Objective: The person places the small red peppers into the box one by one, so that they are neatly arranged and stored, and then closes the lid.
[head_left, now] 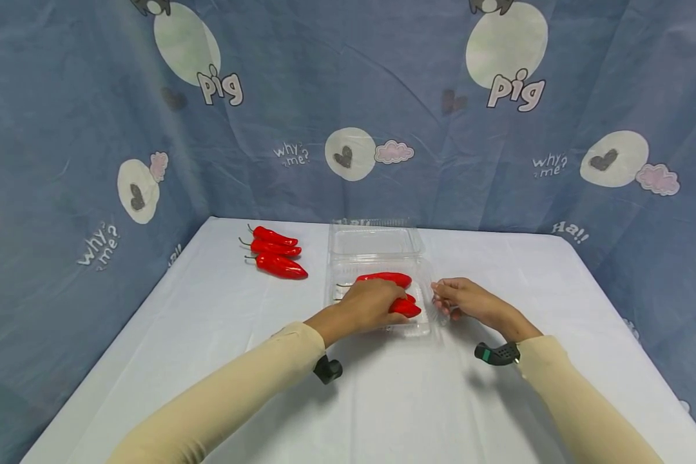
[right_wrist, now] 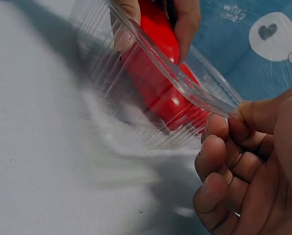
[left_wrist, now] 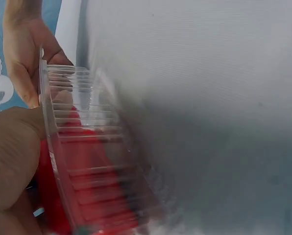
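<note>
A clear plastic clamshell container [head_left: 408, 330] lies with its lid [head_left: 374, 241] folded back. My left hand [head_left: 371, 303] reaches into it and grips a red chili pepper [head_left: 406, 309] lying inside. Another red pepper [head_left: 391, 278] sits behind that hand in the container; part of the contents is hidden by the hand. At the container's right side, my right hand [head_left: 466, 301] pinches the rim [right_wrist: 205, 100] between thumb and index finger, its other fingers loosely curled. Through the ribbed wall [left_wrist: 87, 117], red peppers show in the left wrist view, somewhat blurred.
Left of the container, three red peppers [head_left: 281, 265] with stems lie side by side on the white tablecloth [head_left: 255, 361]. A blue printed curtain [head_left: 301, 84] stands behind and beside the table.
</note>
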The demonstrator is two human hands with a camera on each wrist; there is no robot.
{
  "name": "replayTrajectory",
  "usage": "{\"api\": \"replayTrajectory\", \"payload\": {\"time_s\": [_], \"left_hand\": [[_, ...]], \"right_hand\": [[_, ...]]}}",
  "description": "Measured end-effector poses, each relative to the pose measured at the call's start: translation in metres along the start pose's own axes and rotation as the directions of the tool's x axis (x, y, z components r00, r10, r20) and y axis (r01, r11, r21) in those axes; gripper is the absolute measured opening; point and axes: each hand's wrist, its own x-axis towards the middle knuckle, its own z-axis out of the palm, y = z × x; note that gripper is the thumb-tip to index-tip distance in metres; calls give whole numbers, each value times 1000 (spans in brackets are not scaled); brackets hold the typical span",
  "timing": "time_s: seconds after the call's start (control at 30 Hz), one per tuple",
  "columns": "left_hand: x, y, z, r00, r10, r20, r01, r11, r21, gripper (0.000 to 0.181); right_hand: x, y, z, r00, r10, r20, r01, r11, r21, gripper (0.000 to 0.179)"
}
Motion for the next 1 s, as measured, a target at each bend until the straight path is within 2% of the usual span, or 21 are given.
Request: {"api": "replayTrajectory", "payload": {"time_s": [0.23, 0.57, 0.73, 1.0], "left_hand": [[7, 4, 0, 999, -6, 54, 4, 999, 39, 38], [12, 4, -4, 985, -26, 170, 28, 1000, -9, 20], [10, 1, -4, 985, -21, 172, 28, 999, -42, 20], [1, -8, -5, 991, -3, 134, 17, 994, -105, 23]], "right_hand": [[-1, -1, 2, 1000, -7, -3, 7, 1000, 10, 35], [-1, -1, 1, 1000, -4, 1, 4, 1000, 9, 36], [-1, -3, 2, 1000, -3, 2, 3, 1000, 9, 36], [-1, -2, 2, 1000, -2, 1, 2, 1000, 8, 34]]}}
